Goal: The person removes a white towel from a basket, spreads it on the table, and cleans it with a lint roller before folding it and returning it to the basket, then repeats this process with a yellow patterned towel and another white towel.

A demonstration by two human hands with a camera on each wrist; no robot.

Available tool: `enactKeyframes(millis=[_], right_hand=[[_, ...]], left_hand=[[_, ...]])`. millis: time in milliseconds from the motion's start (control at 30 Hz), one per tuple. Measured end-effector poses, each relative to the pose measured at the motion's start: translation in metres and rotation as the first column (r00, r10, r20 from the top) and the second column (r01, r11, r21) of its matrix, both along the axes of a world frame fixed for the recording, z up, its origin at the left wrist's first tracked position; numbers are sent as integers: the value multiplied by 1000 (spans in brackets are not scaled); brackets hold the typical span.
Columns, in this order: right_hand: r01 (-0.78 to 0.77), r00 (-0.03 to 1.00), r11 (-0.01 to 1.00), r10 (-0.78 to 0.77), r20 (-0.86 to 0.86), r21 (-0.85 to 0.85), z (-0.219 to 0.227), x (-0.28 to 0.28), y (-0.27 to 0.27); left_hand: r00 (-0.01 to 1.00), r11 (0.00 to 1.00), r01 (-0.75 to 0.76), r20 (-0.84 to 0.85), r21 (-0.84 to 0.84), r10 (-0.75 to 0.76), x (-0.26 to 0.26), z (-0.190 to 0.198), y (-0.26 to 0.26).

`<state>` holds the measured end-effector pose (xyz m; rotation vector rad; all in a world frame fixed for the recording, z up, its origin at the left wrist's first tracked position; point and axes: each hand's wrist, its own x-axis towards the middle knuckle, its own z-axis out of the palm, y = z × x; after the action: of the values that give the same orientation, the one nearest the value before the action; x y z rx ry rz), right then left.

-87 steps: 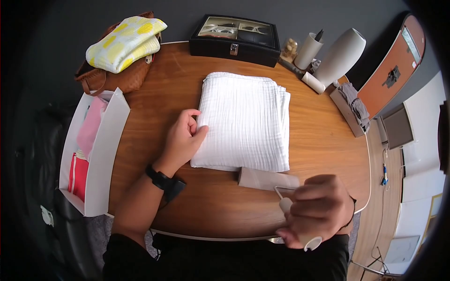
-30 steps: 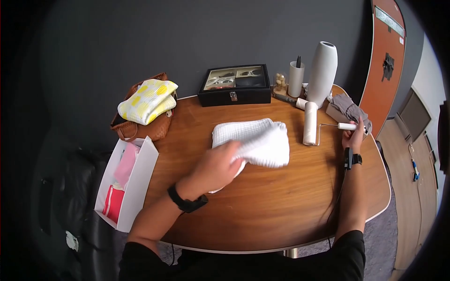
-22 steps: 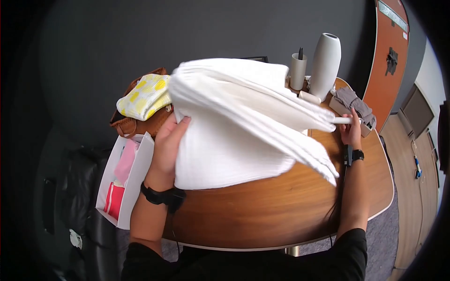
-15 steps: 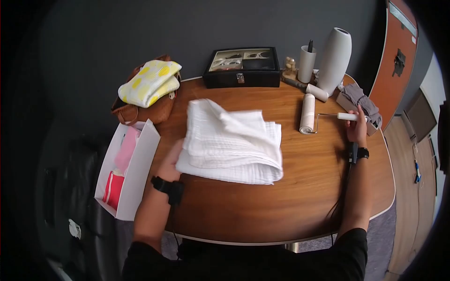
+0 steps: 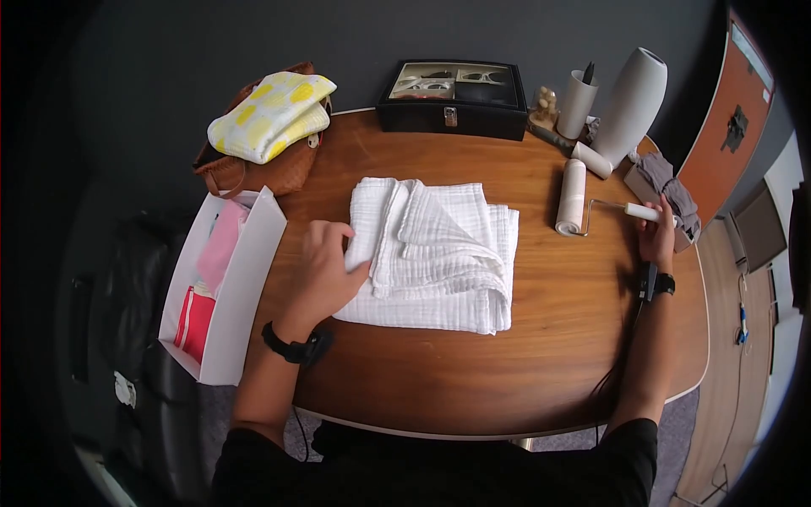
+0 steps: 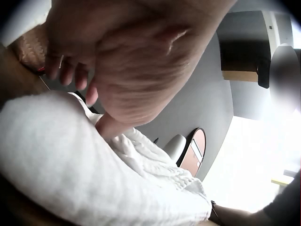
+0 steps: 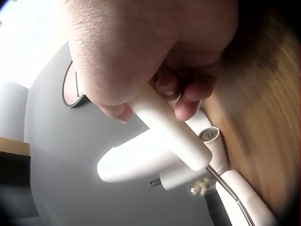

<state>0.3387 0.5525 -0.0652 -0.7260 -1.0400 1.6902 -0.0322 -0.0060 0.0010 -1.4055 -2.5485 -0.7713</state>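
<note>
A folded white muslin cloth (image 5: pixel 431 253) lies mid-table, its upper layers rumpled diagonally. At its left edge is my left hand (image 5: pixel 325 270), thumb over the cloth's border and the other fingers apart from it; in the left wrist view those fingers (image 6: pixel 81 77) hang loose beside the white cloth (image 6: pixel 70 155). On the right, my right hand (image 5: pixel 655 237) grips a lint roller by its white handle (image 5: pixel 644 212). The roller's pale head (image 5: pixel 572 198) is out to the left over the tabletop. In the right wrist view, fingers curl round the handle (image 7: pixel 174 134).
A white box (image 5: pixel 241 279) of folded clothes stands left, behind it a brown bag (image 5: pixel 287 173) bearing a yellow-patterned cloth (image 5: pixel 274 110). Along the back are a black glasses case (image 5: pixel 481 118), a pen cup (image 5: pixel 576 108) and a tall white vase (image 5: pixel 629 106). Grey cloths (image 5: pixel 667 186) fill a box at right.
My left hand lifted and swung the white cloth, and it now lies back on the table, rumpled. The right hand carried the lint roller from the front edge to the table's right side.
</note>
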Motion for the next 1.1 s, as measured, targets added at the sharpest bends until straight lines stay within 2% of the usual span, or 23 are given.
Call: enactKeyframes(millis=[33, 133, 233, 267, 300, 333, 433, 500, 533, 633, 733, 767, 800, 867, 900, 1000, 1033, 1100], right_hand=[[21, 1000, 1000, -21, -3, -2, 0, -2, -1], [31, 1000, 999, -31, -2, -9, 2, -4, -2], [9, 1000, 1000, -9, 4, -3, 2, -2, -2], [-7, 1000, 1000, 7, 4, 5, 2, -1, -2], [-26, 1000, 1000, 26, 6, 13, 2, 0, -1], [-47, 999, 999, 47, 7, 23, 2, 0, 0], [-1, 1000, 1000, 1, 7, 14, 1, -3, 0], [18, 1000, 1000, -18, -5, -5, 3, -3, -1], [28, 1000, 999, -28, -10, -17, 4, -3, -3], [-30, 999, 1000, 30, -15, 1, 10, 1, -8], [48, 993, 993, -36, -114, 109, 29, -9, -23], [49, 990, 993, -34, -134, 107, 38, -13, -25], [39, 987, 991, -18, -161, 129, 52, -18, -35], [12, 979, 985, 24, -204, 173, 86, -39, -71], [29, 977, 986, 7, -213, 166, 98, -54, -91], [-35, 981, 996, 50, -187, 81, 128, -102, -162], [-164, 967, 978, 185, -175, 125, 123, -114, -176], [-239, 965, 967, 246, -90, 82, 110, -149, -220]], left_hand=[[998, 997, 49, -46, -53, -51, 4, 9, 3], [981, 960, 194, 64, -204, -184, -2, 16, 16], [958, 923, 286, 91, -256, -272, -5, 31, 42], [891, 925, 367, 323, -99, -319, -7, 27, 55], [763, 914, 400, 525, 73, -376, -9, 19, 70], [586, 890, 382, 680, 248, -441, -9, 16, 83], [522, 863, 374, 692, 339, -498, -4, 20, 111], [797, 906, 409, 440, 108, -413, -5, 20, 109], [887, 921, 389, 276, -10, -371, -7, 20, 106], [967, 953, 255, 56, -166, -249, -14, 10, 80], [998, 994, 58, -32, -92, -62, -32, -13, 51], [999, 999, 30, -37, 21, -29, -42, -31, 43], [992, 996, 47, 117, 72, -55, -46, -34, 38], [903, 982, 45, 413, 184, -119, -54, -40, 28], [919, 965, 80, 357, 249, -169, -54, -45, 27], [834, 935, -5, 518, 354, -192, -57, -46, 25], [782, 934, -61, 598, 353, -175, -53, -40, 24], [811, 917, -57, 553, 395, -188, -54, -51, 23]])
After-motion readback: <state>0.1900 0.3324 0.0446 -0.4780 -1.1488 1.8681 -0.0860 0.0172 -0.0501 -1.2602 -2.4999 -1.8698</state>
